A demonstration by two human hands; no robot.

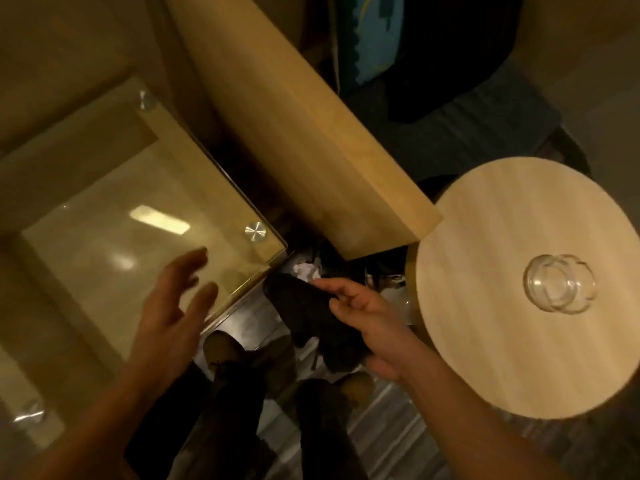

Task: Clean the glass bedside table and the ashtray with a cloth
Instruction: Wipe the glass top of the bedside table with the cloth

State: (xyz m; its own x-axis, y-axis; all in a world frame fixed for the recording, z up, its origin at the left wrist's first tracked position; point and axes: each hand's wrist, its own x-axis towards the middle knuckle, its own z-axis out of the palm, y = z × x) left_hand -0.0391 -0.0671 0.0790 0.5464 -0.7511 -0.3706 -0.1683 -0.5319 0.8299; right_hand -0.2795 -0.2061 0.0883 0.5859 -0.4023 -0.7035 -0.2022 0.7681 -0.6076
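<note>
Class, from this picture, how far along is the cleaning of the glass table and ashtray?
Done: nothing provable; the ashtray stands on the round wooden table. In hand: the right hand grips the dark cloth, the left hand is open over the glass table. Left: wiping both; the cloth touches neither.
</note>
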